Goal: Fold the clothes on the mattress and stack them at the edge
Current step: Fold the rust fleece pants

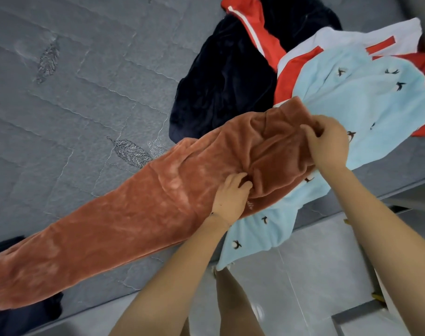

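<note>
Rust-orange fleece trousers (pixel 124 214) lie stretched out across the grey quilted mattress (pixel 73 93), legs running to the lower left. My left hand (pixel 230 196) grips a fold of the fleece near the seat. At the waistband end, my right hand (pixel 327 141) pinches the bunched fabric. Under that end lies a light blue garment with small bird prints (pixel 366 98), part of it hanging over the mattress edge. Behind it sit a dark navy garment (pixel 226 78) and a red-and-white jacket (pixel 289 64).
A dark folded cloth (pixel 24 314) lies at the mattress edge under the trouser cuffs, lower left. The mattress edge runs diagonally from lower left to right. Below it is grey tiled floor (pixel 291 275), with my legs beside the bed.
</note>
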Demonstrator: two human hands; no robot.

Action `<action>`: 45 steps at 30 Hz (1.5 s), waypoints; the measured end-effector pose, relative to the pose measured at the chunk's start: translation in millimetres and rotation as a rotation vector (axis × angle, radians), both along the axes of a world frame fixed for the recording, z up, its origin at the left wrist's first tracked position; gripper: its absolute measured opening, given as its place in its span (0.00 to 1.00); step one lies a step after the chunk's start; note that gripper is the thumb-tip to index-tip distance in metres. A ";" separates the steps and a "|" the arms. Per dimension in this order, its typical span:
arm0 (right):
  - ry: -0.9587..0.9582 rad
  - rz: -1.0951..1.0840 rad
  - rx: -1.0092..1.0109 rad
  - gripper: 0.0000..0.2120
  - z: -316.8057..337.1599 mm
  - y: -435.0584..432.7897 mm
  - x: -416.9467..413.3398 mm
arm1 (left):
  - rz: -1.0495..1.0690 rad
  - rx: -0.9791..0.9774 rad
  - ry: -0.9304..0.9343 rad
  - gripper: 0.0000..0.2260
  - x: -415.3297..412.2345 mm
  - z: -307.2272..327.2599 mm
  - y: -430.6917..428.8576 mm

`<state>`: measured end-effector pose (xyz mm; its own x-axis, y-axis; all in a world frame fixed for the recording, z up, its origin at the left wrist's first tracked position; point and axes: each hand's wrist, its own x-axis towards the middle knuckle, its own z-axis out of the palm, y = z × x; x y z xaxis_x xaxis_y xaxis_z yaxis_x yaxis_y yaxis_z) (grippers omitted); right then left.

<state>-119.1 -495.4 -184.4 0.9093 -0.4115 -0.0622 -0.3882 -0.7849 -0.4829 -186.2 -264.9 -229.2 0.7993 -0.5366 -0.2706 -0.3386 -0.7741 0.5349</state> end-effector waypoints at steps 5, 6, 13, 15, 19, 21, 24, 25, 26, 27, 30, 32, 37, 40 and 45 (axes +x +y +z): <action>-0.109 -0.104 0.103 0.11 11.1 -13.8 15.7 | -0.071 -0.295 -0.070 0.04 -9.3 3.7 -8.6; -0.021 -0.104 0.119 0.13 8.1 -12.8 15.2 | -0.070 -0.237 0.016 0.08 -9.0 1.5 -8.8; 0.440 -0.158 0.354 0.38 -3.3 -4.0 10.5 | -0.085 -0.104 0.444 0.18 -1.8 -9.4 16.6; 0.515 -0.181 0.434 0.34 3.2 1.4 12.4 | 0.160 -0.307 0.552 0.16 3.1 -3.0 26.3; 0.399 0.001 0.318 0.23 28.4 50.4 6.3 | 0.814 -0.722 0.919 0.12 17.1 19.7 58.8; 0.359 0.111 0.372 0.22 42.7 90.0 1.6 | 0.989 -0.858 1.103 0.12 25.4 25.3 91.5; 0.400 0.217 0.557 0.25 56.2 160.9 -8.2 | 1.029 -0.954 1.120 0.15 30.1 33.6 152.3; 0.412 0.237 0.601 0.26 58.9 188.2 -12.8 | 1.024 -0.962 1.110 0.16 28.1 37.6 172.2; 0.416 0.251 0.637 0.26 61.8 217.6 -18.9 | 1.021 -0.978 1.117 0.17 25.0 41.5 191.7; 0.418 0.268 0.660 0.24 62.9 246.9 -26.5 | 1.021 -0.983 1.116 0.19 19.8 46.3 211.4; 0.399 0.328 0.597 0.19 63.1 334.0 -51.9 | 1.036 -1.001 1.111 0.27 0.1 61.7 273.4; 0.386 0.379 0.554 0.19 62.6 389.0 -70.3 | 1.082 -0.975 1.090 0.30 -16.3 71.0 318.6; 0.497 0.568 0.738 0.27 47.2 525.9 -116.3 | 1.450 -1.125 0.927 0.26 -62.5 65.3 454.9; 0.643 0.704 0.819 0.27 32.3 577.3 -137.6 | 1.385 -0.837 0.796 0.15 -76.6 58.7 506.0; 0.351 0.671 0.480 0.17 4.2 588.9 -149.6 | 1.252 -0.568 0.520 0.23 -97.7 24.4 545.1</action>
<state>-268.7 93.5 -180.2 0.8455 0.3413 -0.4107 -0.1077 -0.6444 -0.7571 -283.9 280.2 -204.8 0.6938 0.2871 -0.6604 0.7011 -0.0600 0.7105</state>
